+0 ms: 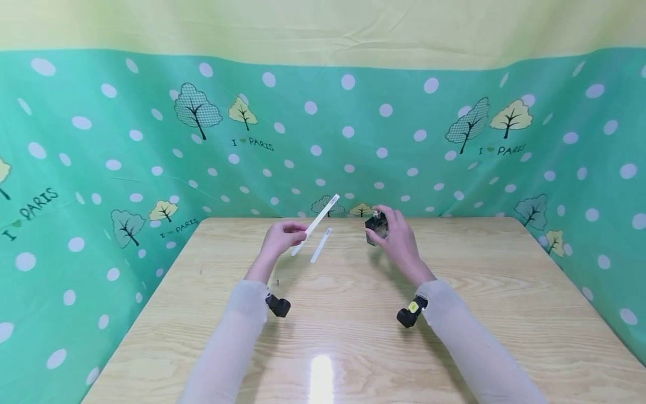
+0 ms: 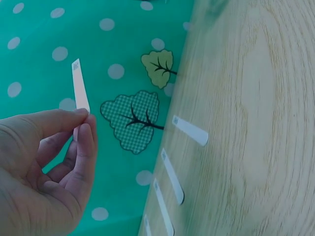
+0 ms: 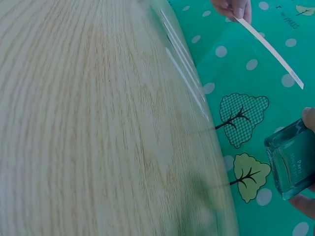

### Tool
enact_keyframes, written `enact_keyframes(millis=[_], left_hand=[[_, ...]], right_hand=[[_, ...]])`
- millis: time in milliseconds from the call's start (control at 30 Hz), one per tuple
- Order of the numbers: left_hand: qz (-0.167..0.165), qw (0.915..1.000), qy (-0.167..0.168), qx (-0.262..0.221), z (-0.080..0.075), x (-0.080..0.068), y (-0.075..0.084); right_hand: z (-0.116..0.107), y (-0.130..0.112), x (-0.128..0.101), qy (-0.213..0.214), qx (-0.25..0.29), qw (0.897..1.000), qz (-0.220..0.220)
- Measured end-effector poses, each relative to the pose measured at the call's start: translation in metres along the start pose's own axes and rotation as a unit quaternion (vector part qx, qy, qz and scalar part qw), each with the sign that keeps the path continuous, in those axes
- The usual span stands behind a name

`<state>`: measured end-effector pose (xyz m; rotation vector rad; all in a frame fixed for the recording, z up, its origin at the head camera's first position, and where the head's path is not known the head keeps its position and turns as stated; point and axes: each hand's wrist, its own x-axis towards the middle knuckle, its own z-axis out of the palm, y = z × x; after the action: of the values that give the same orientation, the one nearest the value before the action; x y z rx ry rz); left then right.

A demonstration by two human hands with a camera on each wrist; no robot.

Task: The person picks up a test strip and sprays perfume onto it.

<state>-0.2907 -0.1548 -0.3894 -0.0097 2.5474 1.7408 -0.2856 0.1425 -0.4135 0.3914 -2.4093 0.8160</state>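
While the left hand (image 1: pixel 284 239) pinches a white strip (image 1: pixel 323 215) near its lower end, aloft with its printed end free, the right hand (image 1: pixel 402 238) has its grip round the sides of a glass bottle (image 3: pixel 293 162), raised above the table (image 1: pixel 323 303); more strips (image 2: pixel 172 176) lie near the table's far edge. Thin and paper-like, the held strip should be very light and prone to bend or crease, so a soft pinch at the plain end suits it; the bottle looks heavier, smooth, perhaps slippery and breakable, best held firmly by opposite sides.
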Motion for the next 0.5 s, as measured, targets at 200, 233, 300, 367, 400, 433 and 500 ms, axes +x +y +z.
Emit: enact_keyframes(millis=[200,233,300,367,400,433,500], left_hand=[[-0.009,0.9999,0.008,-0.004,-0.010,0.001,-0.005],[-0.011,0.9999,0.008,-0.004,-0.012,0.002,-0.005],[-0.012,0.9999,0.009,-0.003,-0.016,0.001,-0.006],[-0.012,0.9999,0.010,-0.002,-0.020,0.001,-0.007],[-0.013,0.9999,0.010,-0.001,-0.022,0.000,-0.008],[-0.013,0.9999,0.010,-0.002,-0.025,0.000,-0.008],[-0.014,0.9998,0.012,-0.005,-0.029,0.001,-0.010]], right_hand=[[-0.001,0.003,-0.003,0.004,0.000,1.000,0.004],[-0.002,0.004,-0.003,0.006,-0.001,1.000,0.003],[-0.002,0.005,-0.004,0.010,-0.004,1.000,0.002],[-0.002,0.006,-0.004,0.013,-0.006,1.000,0.003],[-0.002,0.006,-0.005,0.013,-0.006,1.000,0.003],[-0.003,0.006,-0.004,0.014,-0.006,1.000,0.004],[-0.004,0.006,-0.004,0.014,-0.005,1.000,0.005]])
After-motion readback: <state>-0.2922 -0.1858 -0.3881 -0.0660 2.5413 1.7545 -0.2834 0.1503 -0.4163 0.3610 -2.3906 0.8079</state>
